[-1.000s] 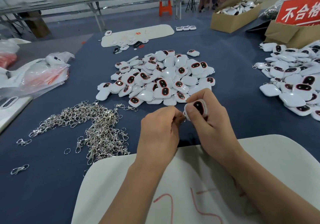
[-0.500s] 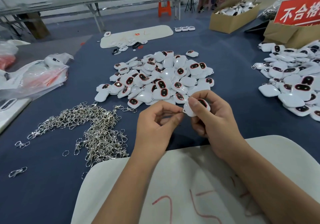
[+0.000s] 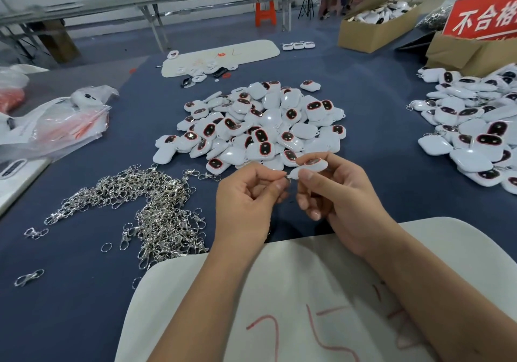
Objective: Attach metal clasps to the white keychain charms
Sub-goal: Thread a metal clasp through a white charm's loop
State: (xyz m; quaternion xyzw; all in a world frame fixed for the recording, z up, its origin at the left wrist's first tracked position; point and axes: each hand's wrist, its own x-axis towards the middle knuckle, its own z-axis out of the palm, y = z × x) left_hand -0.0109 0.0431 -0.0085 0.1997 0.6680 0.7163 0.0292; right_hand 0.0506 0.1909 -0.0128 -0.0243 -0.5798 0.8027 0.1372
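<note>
clasps [image 3: 140, 205] left | charm heap [image 3: 260, 126] centre, behind hands [image 3: 293, 193] | second heap [image 3: 475, 126] right

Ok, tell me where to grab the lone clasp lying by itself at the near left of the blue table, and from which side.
Judging by its pose, pinch the lone clasp across its long hook body, coming from straight above. It lies flat on the blue table, apart from the clasp pile, so nothing crowds it. Its thin ring end looks harder to pinch. Both hands are busy: the right hand holds a charm.

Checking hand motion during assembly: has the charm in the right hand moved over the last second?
Yes. The charm has tipped flatter and sits closer to the near edge of the charm pile, held by the right hand.
</note>
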